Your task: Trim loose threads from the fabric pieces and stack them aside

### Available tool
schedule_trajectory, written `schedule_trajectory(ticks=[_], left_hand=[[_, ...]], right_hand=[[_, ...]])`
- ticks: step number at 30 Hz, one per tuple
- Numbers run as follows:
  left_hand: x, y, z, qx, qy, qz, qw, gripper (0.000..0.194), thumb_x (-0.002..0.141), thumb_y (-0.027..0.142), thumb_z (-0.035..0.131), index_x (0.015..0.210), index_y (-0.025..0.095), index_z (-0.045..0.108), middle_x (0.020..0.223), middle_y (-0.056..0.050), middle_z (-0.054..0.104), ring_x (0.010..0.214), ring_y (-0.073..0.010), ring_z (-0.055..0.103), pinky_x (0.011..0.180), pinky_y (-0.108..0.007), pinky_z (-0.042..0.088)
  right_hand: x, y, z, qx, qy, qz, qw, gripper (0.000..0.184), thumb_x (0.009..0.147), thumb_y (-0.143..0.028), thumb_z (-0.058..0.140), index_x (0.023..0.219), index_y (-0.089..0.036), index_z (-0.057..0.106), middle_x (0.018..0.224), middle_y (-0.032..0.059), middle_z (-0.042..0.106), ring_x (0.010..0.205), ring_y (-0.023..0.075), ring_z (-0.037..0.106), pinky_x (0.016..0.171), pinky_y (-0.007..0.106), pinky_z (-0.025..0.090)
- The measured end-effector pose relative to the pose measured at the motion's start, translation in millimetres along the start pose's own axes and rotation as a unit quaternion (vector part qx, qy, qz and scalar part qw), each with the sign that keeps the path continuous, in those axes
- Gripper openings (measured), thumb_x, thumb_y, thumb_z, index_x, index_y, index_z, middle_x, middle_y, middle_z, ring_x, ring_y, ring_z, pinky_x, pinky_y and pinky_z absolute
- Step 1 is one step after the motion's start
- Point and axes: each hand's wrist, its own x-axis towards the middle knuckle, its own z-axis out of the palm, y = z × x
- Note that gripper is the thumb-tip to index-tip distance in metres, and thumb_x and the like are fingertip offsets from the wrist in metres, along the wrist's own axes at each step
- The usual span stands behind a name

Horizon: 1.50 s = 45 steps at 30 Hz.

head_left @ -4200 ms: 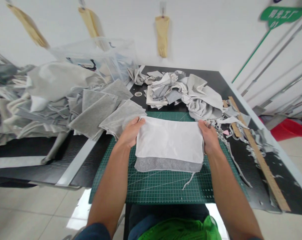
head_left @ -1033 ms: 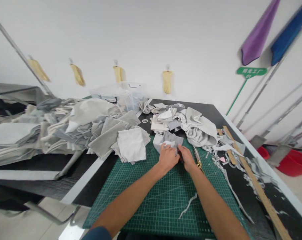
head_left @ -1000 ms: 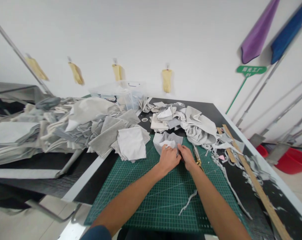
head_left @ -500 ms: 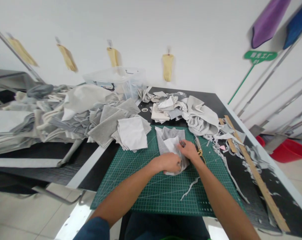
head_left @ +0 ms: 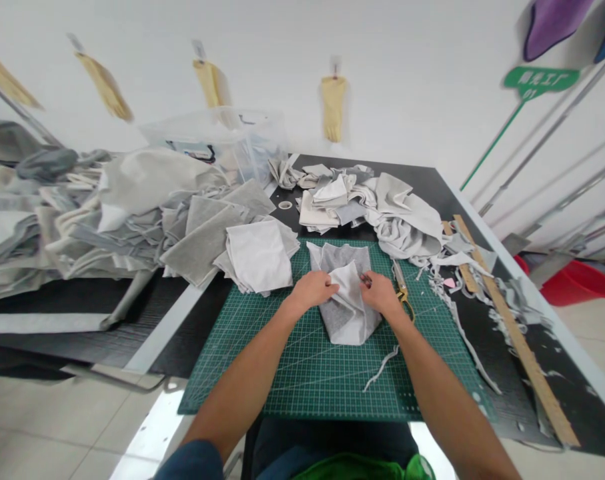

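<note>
A grey and white piece of fabric (head_left: 351, 313) lies partly folded on the green cutting mat (head_left: 302, 387). My left hand (head_left: 316, 289) pinches a raised fold of it from the left. On the right side of the same fold, my right hand (head_left: 377, 291) has its fingers closed on the fabric; something small and dark shows at the fingertips, too small to make out. Scissors with gold handles (head_left: 402, 290) lie just right of my right hand. A thin white fabric strip (head_left: 381, 368) rests on the mat below.
Stacked white and grey cloths (head_left: 259, 257) overlap the mat's left corner, beside a large fabric pile (head_left: 132, 193). More cloth (head_left: 407, 217) is heaped behind the mat. A wooden strip (head_left: 522, 347) and scraps lie at right. A clear plastic box (head_left: 252, 147) stands at the back.
My left hand has moved up from the fabric's lower edge to the upper fold. My right hand stays at the fabric's right side. The view has tilted slightly down.
</note>
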Motion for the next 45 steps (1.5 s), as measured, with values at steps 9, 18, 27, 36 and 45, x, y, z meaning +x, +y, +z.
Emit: schedule_trajectory(ticks=[9, 18, 27, 36, 45], left_hand=[[7, -44, -13.0, 0.018, 0.064, -0.11, 0.992, 0.03, 0.078, 0.007, 0.057, 0.101, 0.015, 0.075, 0.099, -0.012, 0.076, 0.095, -0.0236, 0.072, 0.083, -0.029, 0.053], [12, -41, -6.7, 0.003, 0.11, -0.07, 0.991, 0.027, 0.091, 0.02, 0.052, 0.104, 0.017, 0.077, 0.107, -0.011, 0.074, 0.104, -0.0225, 0.069, 0.096, -0.029, 0.05], [23, -47, 10.7, 0.031, 0.131, -0.06, 0.989, 0.051, 0.087, 0.047, 0.067, 0.129, 0.018, 0.07, 0.123, -0.017, 0.068, 0.127, -0.0311, 0.057, 0.112, -0.04, 0.04], [22, -47, 12.1, 0.036, 0.079, -0.055, 0.995, 0.056, 0.083, 0.038, 0.067, 0.137, 0.027, 0.066, 0.14, -0.014, 0.056, 0.131, -0.0337, 0.05, 0.111, -0.043, 0.04], [12, -45, 7.4, 0.015, 0.013, 0.0, 1.0, 0.044, 0.076, 0.009, 0.062, 0.114, 0.03, 0.073, 0.15, -0.007, 0.052, 0.138, -0.0324, 0.044, 0.114, -0.049, 0.04]], right_hand=[[-4, 4, -13, 0.024, 0.059, 0.012, 0.998, 0.021, 0.089, -0.033, 0.063, 0.103, -0.02, 0.072, 0.091, 0.0059, 0.075, 0.081, 0.0204, 0.067, 0.079, 0.029, 0.049], [-19, -21, -14, 0.076, -0.01, -0.11, 0.991, 0.024, 0.09, -0.02, 0.058, 0.106, -0.018, 0.076, 0.103, 0.0067, 0.077, 0.087, 0.0183, 0.068, 0.085, 0.028, 0.05], [-15, -10, -13, 0.092, -0.023, -0.186, 0.978, 0.039, 0.088, -0.01, 0.053, 0.117, -0.023, 0.076, 0.125, 0.0054, 0.076, 0.115, 0.0217, 0.069, 0.104, 0.033, 0.048], [-20, -16, -17, -0.042, -0.09, -0.113, 0.989, 0.028, 0.085, -0.015, 0.063, 0.104, -0.026, 0.08, 0.099, 0.0051, 0.081, 0.093, 0.0237, 0.072, 0.086, 0.028, 0.049], [-22, -19, -26, 0.098, -0.084, -0.082, 0.988, 0.035, 0.097, -0.037, 0.054, 0.073, -0.021, 0.073, 0.069, 0.0007, 0.074, 0.067, 0.0168, 0.066, 0.068, 0.026, 0.046]])
